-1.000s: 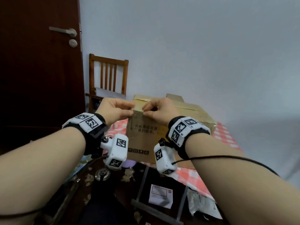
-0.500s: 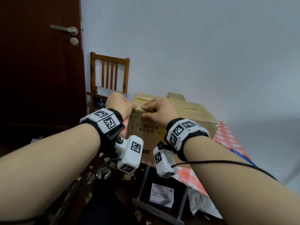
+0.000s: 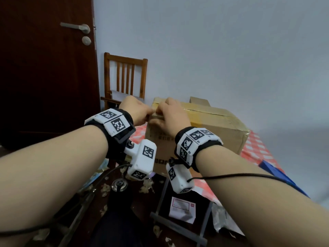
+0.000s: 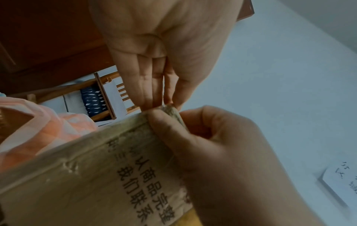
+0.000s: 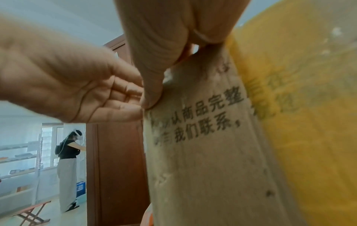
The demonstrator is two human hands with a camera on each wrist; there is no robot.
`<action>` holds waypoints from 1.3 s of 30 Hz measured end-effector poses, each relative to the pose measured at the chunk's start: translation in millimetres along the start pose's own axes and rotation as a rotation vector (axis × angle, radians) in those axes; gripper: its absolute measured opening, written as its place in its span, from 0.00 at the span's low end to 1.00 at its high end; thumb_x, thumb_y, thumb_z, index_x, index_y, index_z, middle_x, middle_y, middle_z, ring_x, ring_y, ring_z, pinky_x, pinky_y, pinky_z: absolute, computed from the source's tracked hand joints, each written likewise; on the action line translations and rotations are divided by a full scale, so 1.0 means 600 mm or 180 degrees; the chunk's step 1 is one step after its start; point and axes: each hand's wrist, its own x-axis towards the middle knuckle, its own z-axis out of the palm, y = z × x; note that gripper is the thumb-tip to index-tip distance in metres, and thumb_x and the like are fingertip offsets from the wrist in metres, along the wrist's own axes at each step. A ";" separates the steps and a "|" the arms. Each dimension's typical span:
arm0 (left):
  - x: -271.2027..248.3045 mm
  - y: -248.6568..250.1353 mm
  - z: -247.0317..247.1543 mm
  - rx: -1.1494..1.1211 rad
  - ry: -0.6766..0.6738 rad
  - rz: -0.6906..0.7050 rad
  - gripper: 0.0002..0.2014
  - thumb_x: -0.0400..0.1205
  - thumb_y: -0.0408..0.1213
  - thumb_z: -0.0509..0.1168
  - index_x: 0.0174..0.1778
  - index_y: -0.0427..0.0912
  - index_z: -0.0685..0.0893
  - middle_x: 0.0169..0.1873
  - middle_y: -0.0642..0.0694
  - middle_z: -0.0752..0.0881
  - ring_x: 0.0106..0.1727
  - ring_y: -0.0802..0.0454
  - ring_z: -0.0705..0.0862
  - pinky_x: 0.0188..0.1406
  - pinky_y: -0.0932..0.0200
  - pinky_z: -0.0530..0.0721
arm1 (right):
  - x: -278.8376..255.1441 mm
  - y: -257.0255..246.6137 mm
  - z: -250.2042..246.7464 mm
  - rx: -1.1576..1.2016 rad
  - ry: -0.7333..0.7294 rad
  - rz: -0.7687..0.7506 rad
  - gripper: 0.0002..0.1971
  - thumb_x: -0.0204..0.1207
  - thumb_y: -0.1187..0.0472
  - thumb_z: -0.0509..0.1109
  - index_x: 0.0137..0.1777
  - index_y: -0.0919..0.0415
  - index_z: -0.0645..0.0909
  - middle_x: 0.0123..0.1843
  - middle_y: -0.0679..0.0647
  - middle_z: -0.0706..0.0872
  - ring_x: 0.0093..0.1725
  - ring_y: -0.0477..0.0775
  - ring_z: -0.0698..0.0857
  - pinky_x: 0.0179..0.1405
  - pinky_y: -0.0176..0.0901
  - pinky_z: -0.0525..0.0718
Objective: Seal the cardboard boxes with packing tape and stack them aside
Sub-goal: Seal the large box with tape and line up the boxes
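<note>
A brown cardboard box [image 3: 204, 132] with black printed characters stands on the table, and a yellowish tape band [image 3: 199, 113] runs over its top. Wrinkled clear tape [image 4: 71, 166] covers the printed face. Both hands meet at the box's near left top corner. My left hand [image 3: 135, 108] reaches in from the left with fingers nearly straight. Its thumb and fingertips [image 4: 154, 105] pinch the corner. My right hand [image 3: 170, 113] grips the same corner, thumb [image 5: 150, 97] pressed on the printed face and fingers curled over the top.
A red checked tablecloth [image 3: 256, 150] covers the table, with a blue object [image 3: 274, 168] at its right edge. A wooden chair [image 3: 124, 77] and a dark door [image 3: 44, 68] stand behind on the left. A small white box [image 3: 181, 209] lies on the floor below. A person [image 5: 67, 152] stands far off.
My left hand has slid from the box's front top edge round to the left side of the corner, and its wrist has come closer to the right one. The right hand keeps its hold.
</note>
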 end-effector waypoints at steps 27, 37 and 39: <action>-0.025 -0.027 -0.011 0.2575 -0.0426 0.2591 0.14 0.83 0.41 0.64 0.64 0.49 0.85 0.58 0.46 0.88 0.56 0.45 0.87 0.61 0.46 0.83 | -0.057 0.079 -0.041 0.0325 -0.0271 -0.0125 0.15 0.83 0.54 0.64 0.66 0.53 0.83 0.70 0.48 0.82 0.68 0.52 0.78 0.70 0.44 0.73; -0.067 0.053 0.085 0.4196 -0.0259 0.2571 0.31 0.78 0.64 0.40 0.41 0.50 0.85 0.43 0.51 0.86 0.47 0.54 0.82 0.58 0.52 0.80 | -0.162 0.247 -0.095 0.0943 0.0226 0.1225 0.15 0.74 0.55 0.75 0.60 0.58 0.87 0.63 0.50 0.87 0.65 0.49 0.82 0.71 0.40 0.73; -0.085 0.071 0.147 0.3636 -0.0902 0.2717 0.25 0.82 0.61 0.49 0.56 0.49 0.83 0.64 0.49 0.81 0.64 0.51 0.78 0.67 0.52 0.75 | -0.158 0.249 -0.104 0.0962 0.0101 0.1276 0.17 0.72 0.57 0.77 0.60 0.60 0.87 0.66 0.51 0.85 0.66 0.50 0.81 0.71 0.40 0.72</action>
